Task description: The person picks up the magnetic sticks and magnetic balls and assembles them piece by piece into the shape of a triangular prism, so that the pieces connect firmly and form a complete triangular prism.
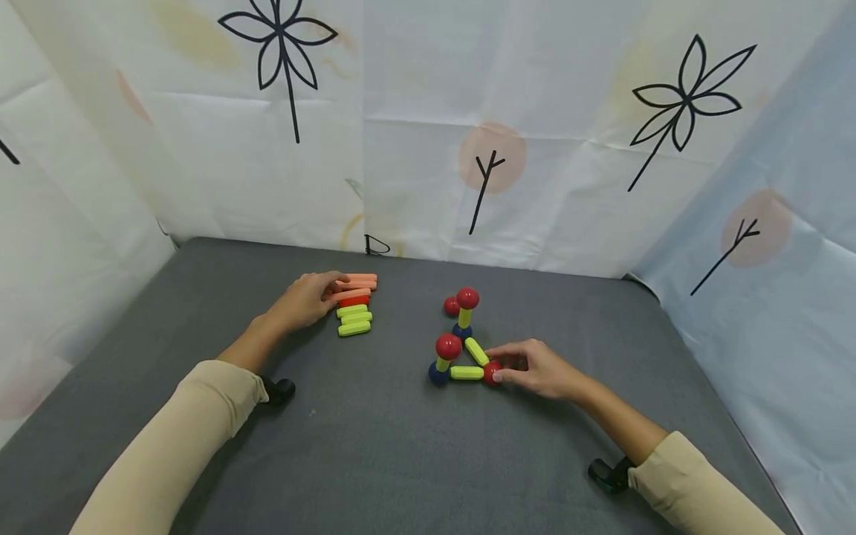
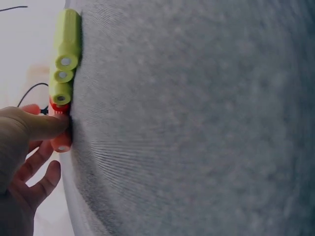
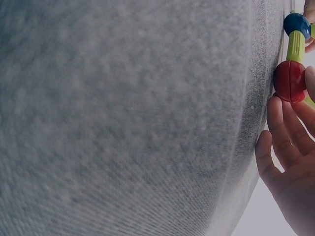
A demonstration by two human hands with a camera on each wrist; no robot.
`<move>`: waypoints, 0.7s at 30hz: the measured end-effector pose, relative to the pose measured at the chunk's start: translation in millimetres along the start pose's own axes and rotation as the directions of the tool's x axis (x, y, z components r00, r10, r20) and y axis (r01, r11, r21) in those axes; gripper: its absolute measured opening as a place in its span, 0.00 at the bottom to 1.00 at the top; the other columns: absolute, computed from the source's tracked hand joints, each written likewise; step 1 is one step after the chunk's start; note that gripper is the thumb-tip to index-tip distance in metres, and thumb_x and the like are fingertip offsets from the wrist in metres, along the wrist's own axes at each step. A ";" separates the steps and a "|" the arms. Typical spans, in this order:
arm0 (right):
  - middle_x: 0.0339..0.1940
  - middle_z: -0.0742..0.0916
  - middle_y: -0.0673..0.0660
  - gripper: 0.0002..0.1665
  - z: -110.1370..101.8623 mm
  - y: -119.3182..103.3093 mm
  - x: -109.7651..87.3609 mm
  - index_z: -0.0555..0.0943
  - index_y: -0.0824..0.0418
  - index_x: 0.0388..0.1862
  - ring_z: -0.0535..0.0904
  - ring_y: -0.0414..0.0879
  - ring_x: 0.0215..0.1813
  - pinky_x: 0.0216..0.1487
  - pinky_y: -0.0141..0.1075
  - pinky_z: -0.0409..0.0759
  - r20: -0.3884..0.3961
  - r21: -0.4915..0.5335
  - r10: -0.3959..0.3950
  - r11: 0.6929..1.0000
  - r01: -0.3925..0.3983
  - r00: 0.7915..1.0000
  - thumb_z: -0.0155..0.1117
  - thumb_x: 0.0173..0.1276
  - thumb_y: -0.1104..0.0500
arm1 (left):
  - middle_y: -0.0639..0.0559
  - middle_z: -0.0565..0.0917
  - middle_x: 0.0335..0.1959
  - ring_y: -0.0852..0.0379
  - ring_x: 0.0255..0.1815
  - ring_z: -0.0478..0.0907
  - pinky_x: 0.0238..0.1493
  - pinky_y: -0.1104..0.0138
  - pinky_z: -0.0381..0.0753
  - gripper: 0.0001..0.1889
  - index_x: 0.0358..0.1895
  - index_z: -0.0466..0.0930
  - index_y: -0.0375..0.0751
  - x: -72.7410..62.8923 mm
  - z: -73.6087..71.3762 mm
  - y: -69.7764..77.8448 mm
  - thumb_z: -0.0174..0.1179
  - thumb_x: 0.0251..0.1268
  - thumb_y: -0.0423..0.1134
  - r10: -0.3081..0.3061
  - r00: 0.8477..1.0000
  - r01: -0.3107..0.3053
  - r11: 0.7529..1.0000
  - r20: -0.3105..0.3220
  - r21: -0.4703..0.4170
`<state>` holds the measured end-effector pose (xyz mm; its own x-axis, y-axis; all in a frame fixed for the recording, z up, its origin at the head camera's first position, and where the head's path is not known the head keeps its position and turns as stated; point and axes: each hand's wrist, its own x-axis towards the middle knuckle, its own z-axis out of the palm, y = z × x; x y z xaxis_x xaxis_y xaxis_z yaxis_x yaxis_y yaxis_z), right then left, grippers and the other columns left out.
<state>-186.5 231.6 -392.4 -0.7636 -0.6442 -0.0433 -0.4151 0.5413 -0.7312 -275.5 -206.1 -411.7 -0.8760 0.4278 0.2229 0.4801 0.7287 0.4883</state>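
Observation:
My left hand (image 1: 310, 299) pinches an orange rod (image 1: 352, 295) between thumb and fingers, at the near side of a row of rods. Beside it lie a red rod (image 1: 354, 302) and yellow-green rods (image 1: 354, 328) with silvery discs in their ends (image 2: 66, 61). With thumb and fingers, my right hand (image 1: 542, 369) holds a red ball (image 1: 493, 371), the corner of a ball-and-rod build. Two yellow-green rods (image 1: 467, 373) run from that ball to dark blue balls (image 1: 438, 374). On each blue ball stands an upright yellow-green rod topped by a red ball (image 1: 449, 346).
Two more orange rods (image 1: 362, 277) lie at the far end of the row. A loose-looking red ball (image 1: 451, 306) sits behind the build. The grey table (image 1: 374, 461) ends at a white patterned curtain (image 1: 414, 186) at the back and sides.

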 end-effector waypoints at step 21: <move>0.42 0.86 0.54 0.25 0.5 1.8 -0.2 0.78 0.72 0.61 0.77 0.43 0.37 0.35 0.32 0.77 -0.004 0.008 -0.008 1.000 0.008 1.000 0.67 0.69 0.60 | 0.38 0.84 0.46 0.46 0.46 0.82 0.48 0.58 0.82 0.26 0.62 0.74 0.30 9.3 25.5 74.3 0.68 0.60 0.28 0.051 0.999 -0.040 0.821 0.005 -0.569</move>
<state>-186.9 232.4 -394.1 -0.7624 -0.6461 -0.0350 -0.4172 0.5322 -0.7367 -246.8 -134.4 -394.9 -0.8499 0.4671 0.2438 0.4025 0.2770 0.8725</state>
